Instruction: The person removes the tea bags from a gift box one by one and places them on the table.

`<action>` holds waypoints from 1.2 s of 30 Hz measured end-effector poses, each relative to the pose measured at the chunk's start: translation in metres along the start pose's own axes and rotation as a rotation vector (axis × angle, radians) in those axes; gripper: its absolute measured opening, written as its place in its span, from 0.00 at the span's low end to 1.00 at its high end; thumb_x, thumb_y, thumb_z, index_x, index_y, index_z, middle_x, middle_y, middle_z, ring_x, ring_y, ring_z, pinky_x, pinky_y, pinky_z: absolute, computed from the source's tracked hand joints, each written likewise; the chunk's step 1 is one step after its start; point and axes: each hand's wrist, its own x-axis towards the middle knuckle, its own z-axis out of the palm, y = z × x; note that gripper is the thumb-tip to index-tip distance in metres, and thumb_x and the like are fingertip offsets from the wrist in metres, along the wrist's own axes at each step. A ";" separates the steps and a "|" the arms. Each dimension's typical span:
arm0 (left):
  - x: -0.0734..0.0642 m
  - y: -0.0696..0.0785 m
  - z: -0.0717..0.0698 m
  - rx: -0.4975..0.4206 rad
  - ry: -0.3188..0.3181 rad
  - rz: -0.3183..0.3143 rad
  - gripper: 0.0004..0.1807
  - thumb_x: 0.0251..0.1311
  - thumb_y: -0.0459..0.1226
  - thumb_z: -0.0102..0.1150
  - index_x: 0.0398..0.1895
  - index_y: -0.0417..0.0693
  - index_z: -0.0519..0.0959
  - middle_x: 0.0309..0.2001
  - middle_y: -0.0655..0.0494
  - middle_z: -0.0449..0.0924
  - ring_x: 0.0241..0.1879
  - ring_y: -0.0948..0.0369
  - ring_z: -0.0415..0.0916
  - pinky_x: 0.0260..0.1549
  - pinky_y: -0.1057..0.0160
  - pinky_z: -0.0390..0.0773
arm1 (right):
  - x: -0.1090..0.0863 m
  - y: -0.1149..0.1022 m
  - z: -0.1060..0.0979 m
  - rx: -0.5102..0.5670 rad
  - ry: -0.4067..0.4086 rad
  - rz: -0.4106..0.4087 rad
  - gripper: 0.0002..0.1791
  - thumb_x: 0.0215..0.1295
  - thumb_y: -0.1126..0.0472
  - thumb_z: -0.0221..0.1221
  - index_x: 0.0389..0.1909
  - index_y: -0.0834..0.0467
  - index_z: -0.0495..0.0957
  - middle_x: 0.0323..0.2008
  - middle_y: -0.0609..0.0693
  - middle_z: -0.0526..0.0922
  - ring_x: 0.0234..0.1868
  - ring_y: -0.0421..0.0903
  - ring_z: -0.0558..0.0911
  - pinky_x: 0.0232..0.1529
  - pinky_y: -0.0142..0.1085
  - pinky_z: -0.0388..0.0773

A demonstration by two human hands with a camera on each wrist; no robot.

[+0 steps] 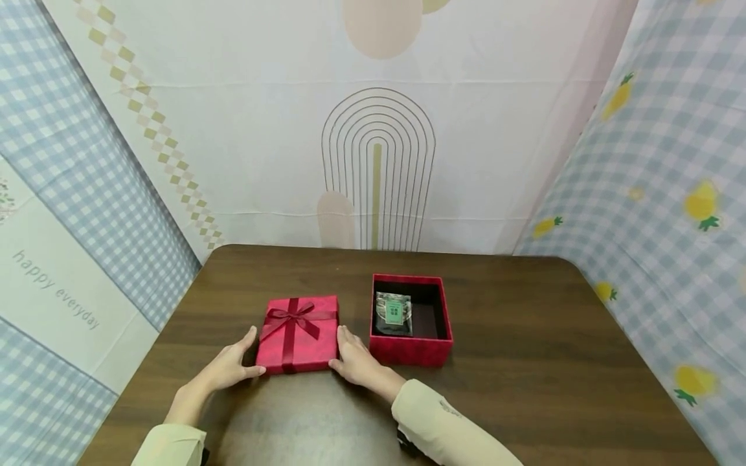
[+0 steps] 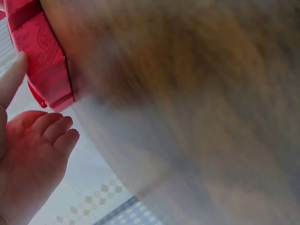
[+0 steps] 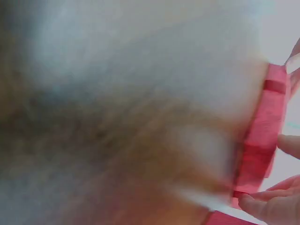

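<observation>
A red gift box lid (image 1: 315, 359) with a dark red ribbon and bow lies bow-up on the table, left of centre. At its left side my left hand (image 1: 230, 369) has its fingers spread; the thumb touches the lid's side in the left wrist view. My right hand (image 1: 358, 359) grips the lid's near right corner, thumb on the front side and fingers along the right side. Right of it stands the open red box (image 1: 410, 353), dark inside. A foil packet (image 1: 394, 314) with a green label rests in the box's left part.
All this is on a dark brown wooden table (image 1: 524, 362) with rounded far corners. Behind it hangs a white patterned cloth (image 1: 262, 129); blue checked cloths (image 1: 658, 213) hang on both sides.
</observation>
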 end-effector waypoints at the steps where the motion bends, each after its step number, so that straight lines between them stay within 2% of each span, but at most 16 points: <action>1: 0.000 0.000 -0.001 -0.005 0.028 0.002 0.47 0.47 0.39 0.67 0.61 0.17 0.53 0.62 0.24 0.53 0.59 0.35 0.59 0.54 0.41 0.61 | -0.003 -0.002 -0.003 0.000 0.019 -0.021 0.36 0.61 0.60 0.57 0.64 0.74 0.54 0.65 0.67 0.58 0.66 0.57 0.58 0.63 0.47 0.57; 6: 0.007 0.009 -0.003 -0.008 0.192 0.054 0.48 0.49 0.38 0.65 0.66 0.25 0.48 0.64 0.28 0.52 0.59 0.37 0.60 0.54 0.42 0.62 | -0.017 -0.012 -0.028 0.060 0.131 -0.135 0.31 0.63 0.64 0.53 0.64 0.73 0.56 0.65 0.66 0.59 0.66 0.57 0.60 0.62 0.50 0.58; 10: 0.018 0.027 -0.003 -0.014 0.247 0.114 0.48 0.50 0.37 0.65 0.69 0.32 0.46 0.66 0.32 0.52 0.60 0.40 0.60 0.54 0.44 0.62 | -0.028 -0.016 -0.053 0.122 0.206 -0.189 0.30 0.65 0.65 0.51 0.66 0.69 0.55 0.67 0.62 0.56 0.67 0.54 0.58 0.63 0.51 0.55; 13: 0.026 0.043 -0.002 -0.053 0.224 0.136 0.49 0.51 0.38 0.64 0.70 0.35 0.44 0.68 0.35 0.50 0.62 0.42 0.58 0.56 0.45 0.61 | -0.034 -0.013 -0.070 0.155 0.274 -0.224 0.30 0.66 0.65 0.50 0.67 0.66 0.54 0.68 0.59 0.55 0.68 0.51 0.56 0.64 0.49 0.54; 17: 0.035 0.065 0.001 -0.101 0.145 0.148 0.50 0.54 0.41 0.62 0.71 0.39 0.40 0.70 0.39 0.45 0.66 0.45 0.51 0.59 0.44 0.57 | -0.038 0.001 -0.089 0.201 0.366 -0.243 0.29 0.66 0.66 0.50 0.67 0.65 0.55 0.68 0.57 0.56 0.68 0.48 0.56 0.65 0.46 0.54; 21: 0.045 0.084 0.007 -0.146 0.082 0.179 0.49 0.56 0.44 0.60 0.71 0.41 0.40 0.71 0.42 0.42 0.68 0.47 0.47 0.61 0.46 0.55 | -0.041 0.023 -0.104 0.221 0.446 -0.217 0.28 0.66 0.66 0.49 0.66 0.65 0.57 0.67 0.56 0.57 0.67 0.49 0.59 0.65 0.49 0.53; 24: 0.051 0.093 0.012 -0.170 0.057 0.207 0.48 0.57 0.46 0.59 0.71 0.42 0.40 0.72 0.45 0.40 0.68 0.49 0.46 0.61 0.48 0.56 | -0.040 0.042 -0.113 0.196 0.527 -0.193 0.26 0.65 0.68 0.50 0.65 0.64 0.61 0.65 0.57 0.62 0.61 0.53 0.67 0.62 0.51 0.58; 28: 0.060 0.105 0.020 -0.194 0.037 0.231 0.47 0.57 0.45 0.59 0.71 0.42 0.41 0.72 0.49 0.39 0.69 0.52 0.45 0.62 0.51 0.55 | -0.038 0.070 -0.120 0.155 0.633 -0.151 0.23 0.63 0.70 0.51 0.61 0.67 0.66 0.60 0.61 0.68 0.55 0.57 0.72 0.58 0.52 0.62; 32: 0.071 0.119 0.029 -0.247 0.023 0.253 0.46 0.57 0.45 0.58 0.71 0.43 0.42 0.72 0.51 0.39 0.69 0.54 0.44 0.63 0.51 0.52 | -0.038 0.090 -0.121 0.165 0.657 -0.051 0.22 0.64 0.69 0.50 0.59 0.67 0.68 0.57 0.62 0.72 0.54 0.59 0.71 0.55 0.52 0.63; 36: 0.083 0.129 0.039 -0.299 -0.021 0.272 0.44 0.59 0.45 0.56 0.71 0.43 0.43 0.72 0.51 0.36 0.69 0.53 0.41 0.64 0.49 0.49 | -0.035 0.097 -0.117 0.171 0.590 0.004 0.21 0.65 0.68 0.49 0.59 0.65 0.69 0.57 0.61 0.73 0.53 0.59 0.72 0.55 0.52 0.65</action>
